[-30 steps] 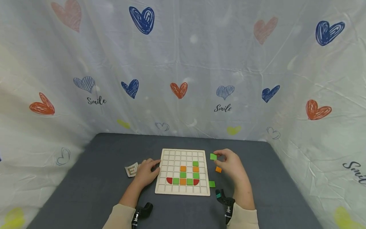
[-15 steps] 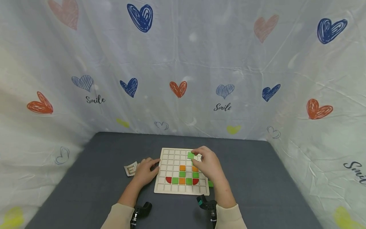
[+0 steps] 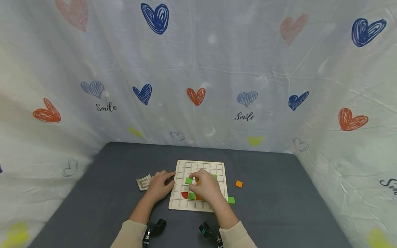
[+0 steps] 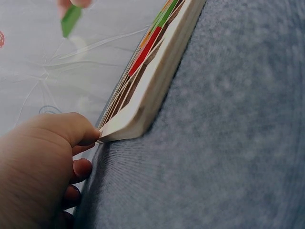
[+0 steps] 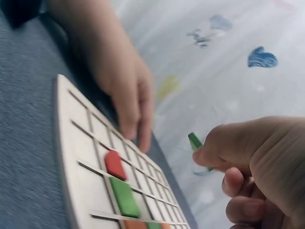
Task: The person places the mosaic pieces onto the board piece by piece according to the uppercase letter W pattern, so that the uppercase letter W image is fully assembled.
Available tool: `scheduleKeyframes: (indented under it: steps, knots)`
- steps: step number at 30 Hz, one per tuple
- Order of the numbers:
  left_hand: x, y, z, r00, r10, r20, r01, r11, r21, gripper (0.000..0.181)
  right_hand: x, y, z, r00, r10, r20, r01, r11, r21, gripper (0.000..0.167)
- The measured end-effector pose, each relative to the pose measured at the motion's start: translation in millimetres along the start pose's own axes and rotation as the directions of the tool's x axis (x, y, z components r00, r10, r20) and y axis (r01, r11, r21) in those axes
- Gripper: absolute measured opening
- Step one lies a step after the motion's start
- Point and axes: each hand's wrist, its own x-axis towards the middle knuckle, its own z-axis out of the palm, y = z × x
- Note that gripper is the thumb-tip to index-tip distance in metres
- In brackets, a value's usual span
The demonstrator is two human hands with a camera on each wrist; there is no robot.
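Observation:
Over the left part of a wooden grid board (image 3: 183,204), my right hand (image 3: 204,189) pinches a green square tile (image 3: 188,180) between thumb and fingers. In the right wrist view this green tile (image 5: 195,142) hangs above the board, apart from it. My left hand (image 3: 159,186) touches the board's left edge with its thumb and index finger; in the left wrist view the thumb meets the board's rim (image 4: 128,126). A red quarter-round tile (image 3: 184,195) and a green tile (image 3: 191,196) lie in the lower cells. Some other set tiles are hidden behind my right hand.
Right of the board lie a loose orange tile (image 3: 238,184) and a loose green tile (image 3: 231,200), the latter against the board's edge. A small patterned paper-like square (image 3: 143,183) lies beside my left hand. A heart-printed curtain (image 3: 217,131) surrounds the dark table (image 3: 273,193).
My right hand has carried the green tile from right of the board leftward across it, to above its left part. My left hand has stayed at the board's left edge.

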Motion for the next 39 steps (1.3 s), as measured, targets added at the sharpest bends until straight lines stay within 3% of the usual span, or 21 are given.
scheduleKeyframes:
  steps: [5, 12, 21, 28, 33, 39]
  knots:
    - [-0.5, 0.2, 0.0, 0.999, 0.025, -0.021, -0.025, 1.000, 0.005, 0.034, -1.1, 0, 21, 0.998, 0.045, 0.055, -0.045, 0.999, -0.005, 0.030]
    - [-0.5, -1.4, 1.6, 0.999, 0.036, -0.037, -0.036, 0.999, 0.013, 0.033, -3.1, 0, 34, 0.997, 0.030, 0.076, -0.028, 0.999, -0.024, 0.025]
    - [0.7, -0.8, 0.9, 0.999, 0.025, -0.027, -0.024, 1.000, 0.016, 0.033, -2.0, 4, 38, 1.000, 0.011, 0.013, -0.010, 0.998, -0.057, 0.009]
    - [0.5, -1.4, 2.0, 0.999, 0.016, -0.030, -0.015, 1.000, 0.010, 0.033, -3.2, 1, 41, 0.999, -0.010, -0.042, 0.004, 0.987, -0.158, 0.006]
    - [0.4, -0.7, 2.3, 0.999, 0.019, -0.041, -0.019, 1.000, 0.012, 0.033, -4.7, 0, 38, 1.000, -0.020, 0.005, 0.020, 0.985, -0.169, 0.010]
    - [-0.6, 0.5, 1.1, 0.999, 0.018, -0.032, -0.018, 1.000, 0.005, 0.033, -4.3, 6, 26, 0.997, -0.016, 0.072, 0.022, 0.996, -0.084, 0.021]
